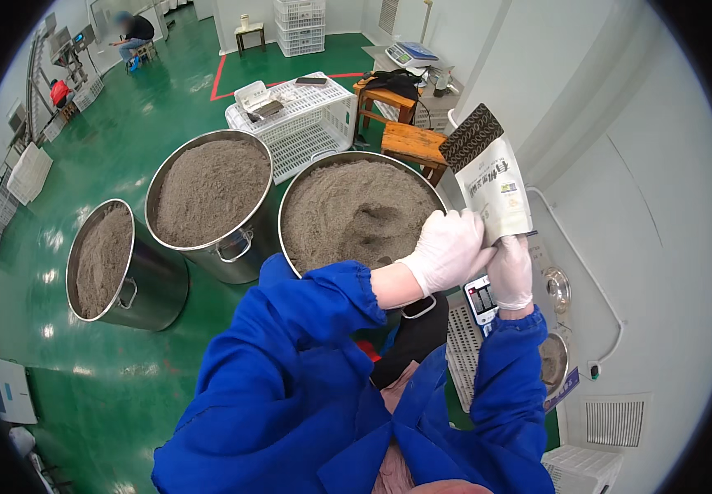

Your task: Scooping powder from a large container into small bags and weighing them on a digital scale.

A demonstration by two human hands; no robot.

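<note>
Closest of all is your blue jacket (290,428), its sleeves reaching out to two white-gloved hands. Your left hand (446,251) has its fingers curled closed on the lower left edge of a white pouch (496,193). Your right hand (510,272) is at the pouch's bottom edge; its fingertips are hidden there, so I cannot tell how far they are bent. You have the pouch up in the air at the right, tilted, its dark patterned end (473,137) pointing far and left.

Just beside your right wrist lies a white handheld device (481,300) with a screen, at the edge of a white slatted crate (461,346). To the left of your hands stands a steel drum (360,154) full of grey-brown powder (323,218), hollowed on its right side. Left of that are a second drum (253,255) and, farther left, a third drum (158,288), both holding similar powder.

Beyond the drums, a white crate on the floor (335,115) carries a small white box (252,95) and a dark flat object (310,81). Wooden stools (413,142) stand to its right, with a scale (412,54) farther off. Far left, a person in a dark top (137,31) sits on a stool.
</note>
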